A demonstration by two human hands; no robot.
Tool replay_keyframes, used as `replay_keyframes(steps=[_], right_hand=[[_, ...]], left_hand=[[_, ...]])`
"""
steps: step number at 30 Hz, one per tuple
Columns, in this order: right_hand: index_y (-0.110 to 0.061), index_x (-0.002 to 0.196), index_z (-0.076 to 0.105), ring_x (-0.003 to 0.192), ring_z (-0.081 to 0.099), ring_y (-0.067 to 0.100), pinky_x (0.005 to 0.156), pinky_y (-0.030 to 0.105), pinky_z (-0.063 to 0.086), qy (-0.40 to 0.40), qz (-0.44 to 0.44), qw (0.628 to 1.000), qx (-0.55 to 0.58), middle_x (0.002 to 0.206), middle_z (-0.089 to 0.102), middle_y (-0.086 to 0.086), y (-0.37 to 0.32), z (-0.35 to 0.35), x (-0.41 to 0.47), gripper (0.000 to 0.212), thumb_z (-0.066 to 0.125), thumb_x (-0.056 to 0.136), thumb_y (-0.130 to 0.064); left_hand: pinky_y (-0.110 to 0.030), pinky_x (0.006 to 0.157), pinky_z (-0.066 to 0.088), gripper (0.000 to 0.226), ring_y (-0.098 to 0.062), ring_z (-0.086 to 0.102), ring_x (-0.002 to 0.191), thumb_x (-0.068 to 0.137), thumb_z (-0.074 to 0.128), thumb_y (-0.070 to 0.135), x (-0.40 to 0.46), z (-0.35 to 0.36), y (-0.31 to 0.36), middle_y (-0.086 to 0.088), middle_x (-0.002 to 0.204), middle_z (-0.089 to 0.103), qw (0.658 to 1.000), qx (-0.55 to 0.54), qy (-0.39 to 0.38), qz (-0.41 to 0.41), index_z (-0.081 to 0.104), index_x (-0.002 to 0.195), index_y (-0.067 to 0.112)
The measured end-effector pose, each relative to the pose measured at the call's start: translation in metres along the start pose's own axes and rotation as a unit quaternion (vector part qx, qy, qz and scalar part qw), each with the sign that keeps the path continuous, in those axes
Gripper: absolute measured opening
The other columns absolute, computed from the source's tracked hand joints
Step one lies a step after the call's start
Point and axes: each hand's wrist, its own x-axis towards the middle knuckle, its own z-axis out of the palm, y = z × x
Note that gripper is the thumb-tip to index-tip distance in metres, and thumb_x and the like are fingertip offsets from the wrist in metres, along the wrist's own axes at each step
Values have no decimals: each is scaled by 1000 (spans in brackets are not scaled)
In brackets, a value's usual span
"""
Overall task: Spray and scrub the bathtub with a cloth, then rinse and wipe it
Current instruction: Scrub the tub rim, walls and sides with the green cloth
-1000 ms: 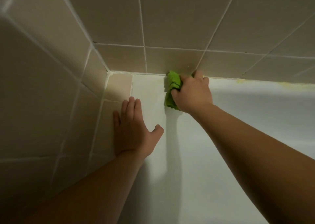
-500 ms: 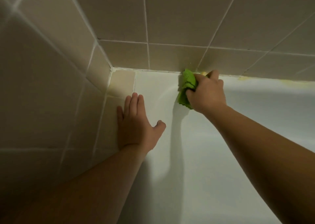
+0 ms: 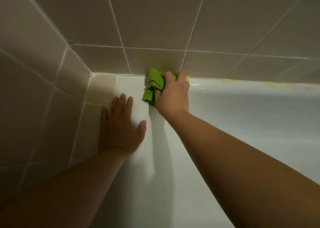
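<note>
Right hand [image 3: 170,93] grips bunched cloth [image 3: 154,87]; we swept it right, then back left along bathtub [image 3: 242,123] rim seam. Left hand [image 3: 121,129] flat, bracing. Scrubbing ongoing.

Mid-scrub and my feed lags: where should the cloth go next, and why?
Probably slide the cloth to the right along the seam between tub and tiles. The right hand grips it bunched against that seam, and yellowish residue shows along the seam further right. The left hand rests flat near the corner as a brace.
</note>
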Motion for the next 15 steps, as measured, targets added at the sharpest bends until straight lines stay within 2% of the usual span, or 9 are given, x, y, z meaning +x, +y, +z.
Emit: replay_keyframes(steps=[8,11,13,15], right_hand=[[-26,128,64,124,40,28,95,33,43,117,69,990,49,144,36,5,70,-30,-3,43,64,88,-10],[-26,126,69,126,40,31,103,36,43,101,12,994,33,146,37,8,72,-31,-3,47,66,84,-5],[-29,125,71,128,42,34,107,42,44,71,-49,996,12,146,37,9,74,-35,1,50,71,81,-4],[-35,122,73,127,44,37,106,50,45,82,-71,994,-26,147,38,9,87,-43,4,50,79,80,-9]], left_hand=[[-53,127,10,82,-23,17,158,88,48,52,15,4,0,-1,171,22,998,-9,-18,66,30,161,22],[-52,126,13,80,-23,19,158,89,49,49,25,8,1,-1,170,23,995,-10,-18,93,30,161,21],[-53,125,16,79,-23,22,157,89,50,48,34,11,3,-2,170,25,993,-9,-17,118,32,160,19],[-52,125,16,78,-24,23,156,90,49,46,43,11,6,-3,169,26,989,-7,-21,146,32,160,18]])
